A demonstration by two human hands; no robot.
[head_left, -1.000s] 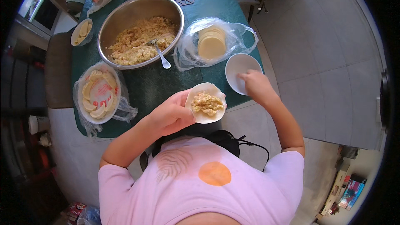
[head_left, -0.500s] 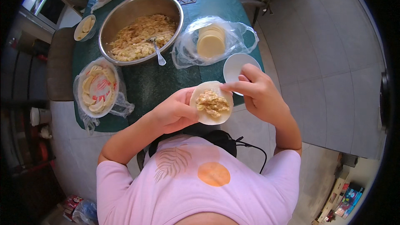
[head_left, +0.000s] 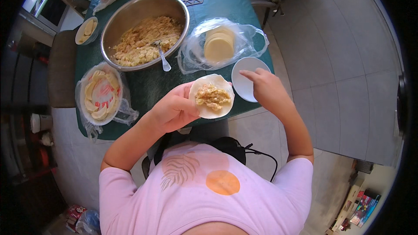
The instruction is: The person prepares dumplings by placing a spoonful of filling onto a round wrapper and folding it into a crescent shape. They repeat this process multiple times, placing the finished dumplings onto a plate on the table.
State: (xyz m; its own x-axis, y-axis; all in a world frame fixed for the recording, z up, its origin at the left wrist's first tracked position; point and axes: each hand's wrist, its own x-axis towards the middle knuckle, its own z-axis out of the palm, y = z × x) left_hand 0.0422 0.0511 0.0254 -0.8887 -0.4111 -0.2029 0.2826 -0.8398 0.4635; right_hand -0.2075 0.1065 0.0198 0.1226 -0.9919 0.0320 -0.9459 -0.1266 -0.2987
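Observation:
My left hand holds up a round dumpling wrapper, thumb on its near left edge and fingers behind. A lump of pale minced filling lies on the middle of the wrapper, which is flat and unfolded. My right hand is over the right side of a small white bowl, index finger stretched out into it and the other fingers curled. Nothing shows in that hand. What the bowl contains is hard to make out, and whether the fingertip touches it I cannot tell.
A large metal basin holds filling with a spoon in it. Right of it, a stack of wrappers sits in a clear plastic bag. Folded dumplings lie round a bag-covered plate. A small bowl stands at the table's left edge.
My right hand has left the wrapper's upper right edge and moved to the white bowl. My left hand has lifted the wrapper slightly up and to the left.

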